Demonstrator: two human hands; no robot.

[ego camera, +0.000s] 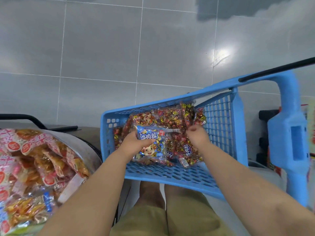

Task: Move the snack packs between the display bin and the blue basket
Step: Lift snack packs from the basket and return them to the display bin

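The left hand [134, 142] grips a clear snack pack with a blue printed label [151, 145], fingers curled round its left edge. The pack lies roughly flat, face up. Its long axis runs away from the person, with the header end farther off and the cartoon ox face at the near end. White characters on the blue band read 牛肉粒, with a small round red seal to their right.

Just to the right, the right hand [197, 137] is curled narrowly and pinches the lower end of a clear pack of red-and-gold wrapped sweets [186, 113]. This pack stands on end beyond the hand, with its long axis pointing up toward the far wall.

Both hands are inside a blue plastic lattice basket [170, 99], and the two held packs are in it too. Under and around the hands lies a loose heap of red-labelled packs [170, 116] filled with the same wrapped sweets. One of them, below the right wrist, also shows 牛肉粒 in white. The basket's thick blue handle [289, 133] rises well to the right of the right arm.

Well to the left of the left forearm is a grey rounded metal display bin [81, 143]. It holds pink-and-white printed packs of orange snacks [34, 159] with round red seals whose writing is too blurred to read. A few blue-printed packs lie at its near end.
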